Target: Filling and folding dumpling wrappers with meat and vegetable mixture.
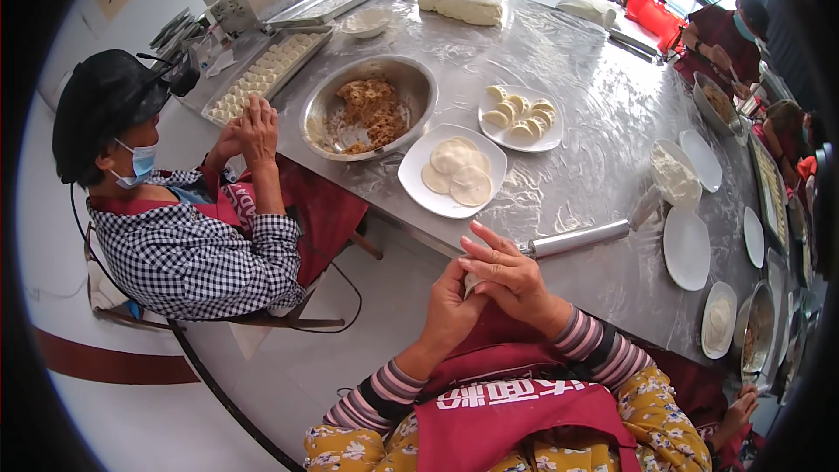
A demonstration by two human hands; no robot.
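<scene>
Over my lap, just off the table's near edge, my two hands are pressed together around a small pale dumpling. My left hand cups it from below, fingers curled. My right hand closes over it from the other side, and most of the dumpling is hidden. Ahead of my hands stands a white square plate with several round dough wrappers. Behind it to the right, another white plate bears several folded dumplings. A metal rolling pin lies on the table right of my hands.
A steel basin of brown filling stands beyond the wrappers. At left sits a co-worker, hands together, near a tray of small dough pieces. A bowl of flour and a plate stand right; more people work farther off.
</scene>
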